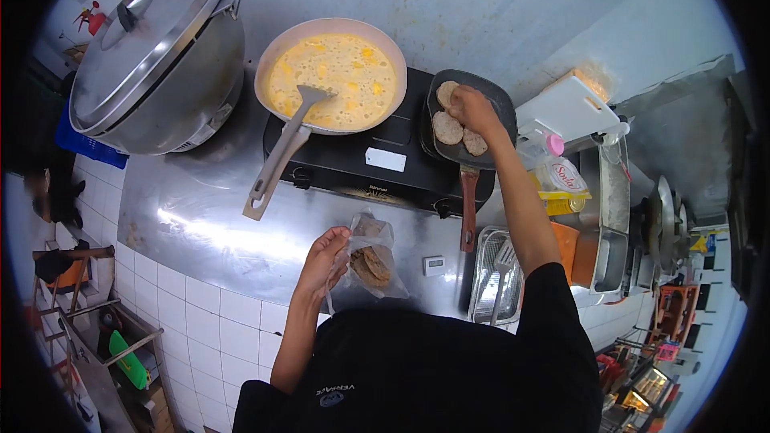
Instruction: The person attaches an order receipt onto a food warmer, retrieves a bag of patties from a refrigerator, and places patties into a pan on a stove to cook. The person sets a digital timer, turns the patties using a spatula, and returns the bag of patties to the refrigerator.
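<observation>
My left hand (324,258) pinches the edge of a clear plastic bag (387,234). Several brown patties (370,266) show through the bag, low over the steel counter. My right hand (475,111) reaches down into a square dark grill pan (503,103) with a brown handle. Its fingers are bent together among round pale patties (447,128), touching or very close to the upper one; the fingertips are partly hidden, so I cannot tell what they grip. Left of it, a round pan (399,56) holds a yellow egg-like liquid with lumps, and a grey spatula (298,124) rests in it.
Both pans sit on a black gas stove (341,179). A large lidded steel pot (216,72) stands at left. On the counter (200,224) lies a small white timer (434,265). At right are a wire basket (481,285) with a slotted turner (503,265), bottles and a white board (565,104).
</observation>
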The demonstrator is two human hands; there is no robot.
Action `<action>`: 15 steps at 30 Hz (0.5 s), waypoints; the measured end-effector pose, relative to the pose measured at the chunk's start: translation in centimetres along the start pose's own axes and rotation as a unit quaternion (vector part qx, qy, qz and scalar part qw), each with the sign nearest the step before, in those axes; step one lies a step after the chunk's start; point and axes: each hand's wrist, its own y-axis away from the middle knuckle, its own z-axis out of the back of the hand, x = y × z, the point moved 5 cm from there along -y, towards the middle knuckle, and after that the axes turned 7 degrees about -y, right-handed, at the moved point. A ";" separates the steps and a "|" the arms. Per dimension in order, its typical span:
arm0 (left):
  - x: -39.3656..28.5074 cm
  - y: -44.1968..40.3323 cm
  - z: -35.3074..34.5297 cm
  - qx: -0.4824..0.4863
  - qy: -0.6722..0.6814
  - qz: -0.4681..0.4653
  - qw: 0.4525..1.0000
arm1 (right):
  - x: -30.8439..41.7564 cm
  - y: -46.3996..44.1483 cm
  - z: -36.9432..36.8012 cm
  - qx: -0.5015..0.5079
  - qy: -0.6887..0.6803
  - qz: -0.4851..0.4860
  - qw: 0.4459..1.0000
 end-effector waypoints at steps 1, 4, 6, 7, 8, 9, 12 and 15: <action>-0.1 0.0 0.0 -0.001 -0.005 0.003 1.000 | -0.4 -0.4 -0.1 0.002 -0.001 -0.002 1.000; -0.6 -0.1 -0.2 -0.001 -0.033 0.009 0.999 | -0.2 -1.6 0.7 -0.023 -0.011 -0.048 0.999; -0.8 0.0 -0.5 -0.003 -0.039 0.013 0.999 | -0.5 -2.1 0.2 0.038 -0.002 -0.194 0.980; -0.9 -0.1 -0.5 -0.006 -0.042 0.017 0.999 | 0.0 -2.3 0.3 0.037 -0.003 -0.194 0.980; -0.9 -0.1 -0.4 -0.007 -0.043 0.017 0.999 | 0.4 -2.4 0.6 0.028 0.017 -0.198 0.980; -0.9 -0.1 -0.3 -0.003 -0.043 0.014 0.999 | 0.3 -2.5 0.4 0.019 0.038 -0.203 0.978; -0.7 -0.1 0.0 0.001 -0.034 0.015 0.999 | -1.6 -1.9 1.3 -0.043 -0.086 -0.229 0.969; -0.8 0.0 0.2 0.000 -0.021 0.021 1.000 | -4.6 -1.0 1.9 -0.093 -0.175 -0.236 0.951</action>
